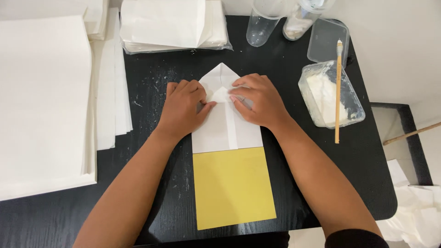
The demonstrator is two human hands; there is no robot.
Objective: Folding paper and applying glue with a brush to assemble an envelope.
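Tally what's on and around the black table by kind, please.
Folded white paper piece under both hands: 1
Yellow sheet: 1
White paper stacks: 3
Clear plastic cups: 2
Plastic tub of white paste: 1
Tub lid: 1
Brush: 1
Total: 10
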